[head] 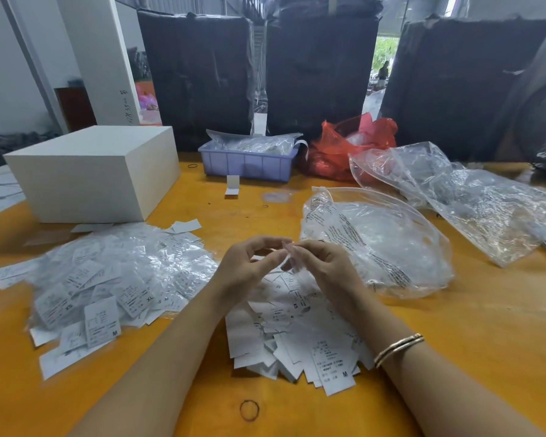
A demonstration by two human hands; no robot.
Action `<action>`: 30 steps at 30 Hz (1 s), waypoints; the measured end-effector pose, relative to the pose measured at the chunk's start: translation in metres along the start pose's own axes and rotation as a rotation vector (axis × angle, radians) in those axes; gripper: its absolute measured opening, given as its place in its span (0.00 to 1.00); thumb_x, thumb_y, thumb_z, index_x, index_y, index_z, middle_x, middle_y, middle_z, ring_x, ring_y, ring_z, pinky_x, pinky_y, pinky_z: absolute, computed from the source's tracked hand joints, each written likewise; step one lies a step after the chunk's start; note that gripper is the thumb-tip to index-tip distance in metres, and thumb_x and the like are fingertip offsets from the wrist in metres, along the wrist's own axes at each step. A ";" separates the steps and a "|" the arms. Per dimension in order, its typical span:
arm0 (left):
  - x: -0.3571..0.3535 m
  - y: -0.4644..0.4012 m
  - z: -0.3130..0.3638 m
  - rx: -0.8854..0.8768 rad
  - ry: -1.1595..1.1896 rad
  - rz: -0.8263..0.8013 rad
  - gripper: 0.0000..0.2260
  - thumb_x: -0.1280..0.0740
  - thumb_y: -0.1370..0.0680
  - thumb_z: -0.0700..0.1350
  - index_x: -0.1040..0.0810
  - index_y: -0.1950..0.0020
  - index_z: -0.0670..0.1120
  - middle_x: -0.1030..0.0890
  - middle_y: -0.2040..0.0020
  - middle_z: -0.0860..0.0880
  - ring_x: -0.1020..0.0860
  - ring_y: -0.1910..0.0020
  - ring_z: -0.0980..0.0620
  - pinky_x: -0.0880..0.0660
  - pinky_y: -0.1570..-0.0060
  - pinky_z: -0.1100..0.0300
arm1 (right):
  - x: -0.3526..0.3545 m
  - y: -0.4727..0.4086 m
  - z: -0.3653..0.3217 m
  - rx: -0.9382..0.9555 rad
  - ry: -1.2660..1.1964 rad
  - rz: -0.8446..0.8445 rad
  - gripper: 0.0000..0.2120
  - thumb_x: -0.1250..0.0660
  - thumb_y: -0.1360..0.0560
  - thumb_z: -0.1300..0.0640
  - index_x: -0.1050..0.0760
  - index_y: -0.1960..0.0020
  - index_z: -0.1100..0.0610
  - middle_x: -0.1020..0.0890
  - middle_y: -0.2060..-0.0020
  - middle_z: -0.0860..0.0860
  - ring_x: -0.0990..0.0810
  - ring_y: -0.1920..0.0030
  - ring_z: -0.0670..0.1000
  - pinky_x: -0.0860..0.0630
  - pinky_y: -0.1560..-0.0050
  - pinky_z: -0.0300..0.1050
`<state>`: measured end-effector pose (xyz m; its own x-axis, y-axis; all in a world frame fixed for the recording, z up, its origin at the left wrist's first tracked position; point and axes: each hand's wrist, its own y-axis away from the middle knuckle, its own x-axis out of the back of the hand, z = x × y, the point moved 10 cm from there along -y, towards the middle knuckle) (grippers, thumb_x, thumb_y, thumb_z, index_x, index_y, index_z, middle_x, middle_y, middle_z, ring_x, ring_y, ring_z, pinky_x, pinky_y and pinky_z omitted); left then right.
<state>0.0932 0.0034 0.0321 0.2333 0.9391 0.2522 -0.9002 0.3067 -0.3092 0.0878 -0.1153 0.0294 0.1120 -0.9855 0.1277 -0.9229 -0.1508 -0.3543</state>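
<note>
Orange table (pixel 454 326), near centre: left hand (pixel 249 268) and right hand (pixel 327 266) pinch a clear sleeve (pixel 292 257); slippery film could slip, dropping among loose labels (pixel 297 337).

From the left hand (pixel 246 269) and the right hand (pixel 325 266), the orange table top (pixel 473 348) is bare at 4 o'clock. Loose white paper tags (pixel 297 342) pile up at 6 o'clock. A heap of shiny bagged white tags (pixel 108 279) blocks 9 o'clock, a big white box (pixel 92 175) 10 o'clock, and a puffy clear plastic bag (pixel 375 247) 2 o'clock. At 12 o'clock a free lane reaches a purple plastic tray (pixel 249 165).
</note>
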 end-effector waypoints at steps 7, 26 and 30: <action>0.008 -0.003 -0.012 0.047 0.082 0.118 0.07 0.32 0.24 0.42 0.17 0.49 0.49 0.15 0.53 0.51 0.19 0.50 0.55 0.24 0.50 0.65 | 0.003 -0.002 0.005 -0.014 0.105 0.089 0.07 0.36 0.23 0.60 0.18 0.53 0.59 0.16 0.63 0.52 0.20 0.61 0.48 0.24 0.56 0.43; 0.046 0.000 -0.032 0.176 0.119 0.442 0.13 0.45 0.20 0.37 0.21 0.52 0.45 0.27 0.72 0.50 0.28 0.72 0.54 0.29 0.70 0.62 | 0.003 -0.003 0.002 0.048 0.808 0.109 0.11 0.39 0.22 0.56 0.22 0.43 0.56 0.18 0.48 0.52 0.25 0.43 0.53 0.34 0.39 0.52; 0.040 -0.003 -0.033 0.193 0.260 0.387 0.18 0.50 0.21 0.34 0.20 0.52 0.43 0.24 0.62 0.46 0.26 0.66 0.54 0.28 0.69 0.66 | -0.019 0.000 0.016 0.058 1.194 -0.106 0.15 0.44 0.21 0.48 0.24 0.41 0.52 0.21 0.45 0.47 0.31 0.39 0.51 0.45 0.43 0.49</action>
<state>0.1172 0.0456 0.0125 -0.0690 0.9934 -0.0914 -0.9848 -0.0825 -0.1531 0.0915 -0.0976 0.0127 -0.2546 -0.2781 0.9262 -0.9081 -0.2604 -0.3278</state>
